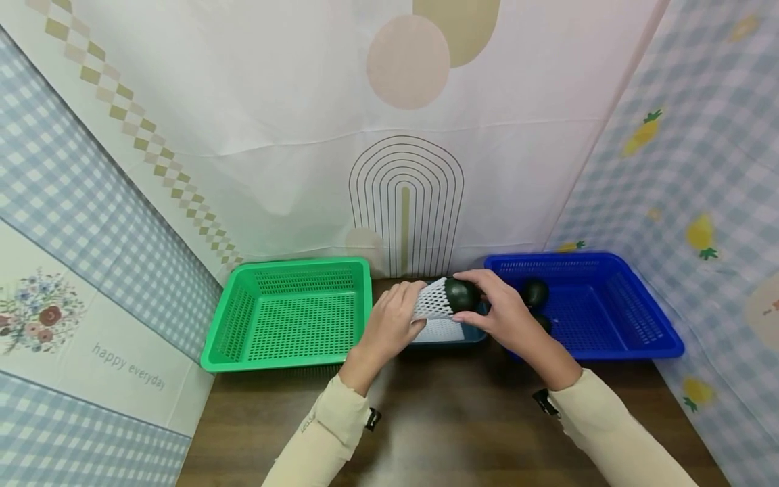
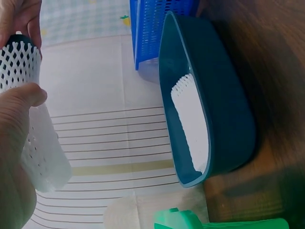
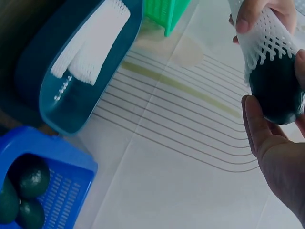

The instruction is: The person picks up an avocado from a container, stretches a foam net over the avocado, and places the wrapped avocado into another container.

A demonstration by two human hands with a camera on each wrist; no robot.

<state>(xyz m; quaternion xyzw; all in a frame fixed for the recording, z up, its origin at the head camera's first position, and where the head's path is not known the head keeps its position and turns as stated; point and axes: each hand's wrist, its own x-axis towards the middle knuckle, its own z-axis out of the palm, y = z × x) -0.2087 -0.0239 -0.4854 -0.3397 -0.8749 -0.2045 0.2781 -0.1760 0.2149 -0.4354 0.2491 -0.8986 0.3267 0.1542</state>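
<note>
Along the bottom of the head view, pale sleeves (image 1: 322, 426) reached upward. Just right of centre, the left hand (image 1: 391, 318) gripped a white foam net (image 1: 431, 302); the right hand (image 1: 504, 308) held the dark green fruit (image 1: 462, 295), partly inside that net. Past them, a teal bin (image 2: 228, 100) held more white netting (image 3: 95, 43). Centre left sat a green basket (image 1: 304, 325); centre right, a blue basket (image 1: 593, 318) with dark fruits (image 1: 535, 293). Behind hung a patterned cloth (image 1: 274, 101).

A glossy dark fruit (image 1: 462, 296), held aloft, sits partly inside a white mesh sleeve (image 1: 433, 302).
</note>
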